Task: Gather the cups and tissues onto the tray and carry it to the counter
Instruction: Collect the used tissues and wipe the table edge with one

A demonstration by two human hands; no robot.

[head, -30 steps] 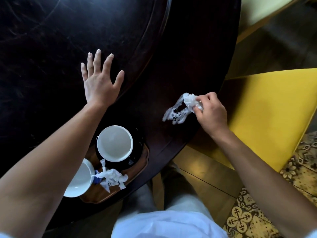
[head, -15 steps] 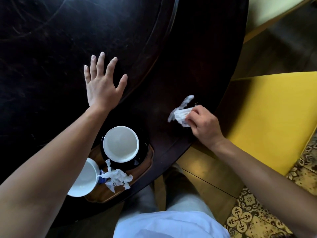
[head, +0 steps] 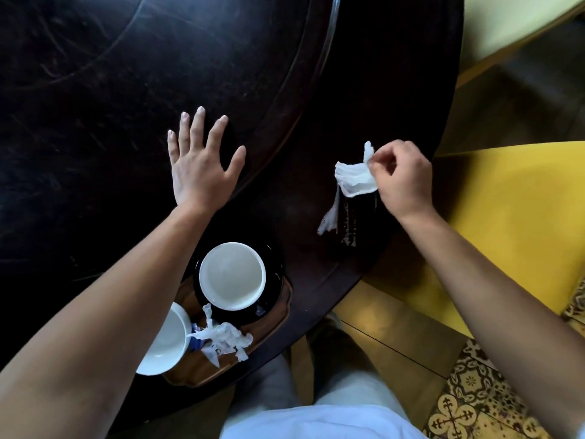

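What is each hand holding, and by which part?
Right hand pinches a tissue by its upper right edge. Left hand lies flat, holding nothing.

No readable text (pale table (head: 221, 74) marks illegible)

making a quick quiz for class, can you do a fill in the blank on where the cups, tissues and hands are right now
1. The right hand pinches a white ____ above the dark table.
2. The left hand rests flat on the table with its fingers ____.
3. The wooden tray holds ____ white cups and a crumpled tissue.
4. The chair seat beside the table is ____.

Missing words: tissue; spread; two; yellow
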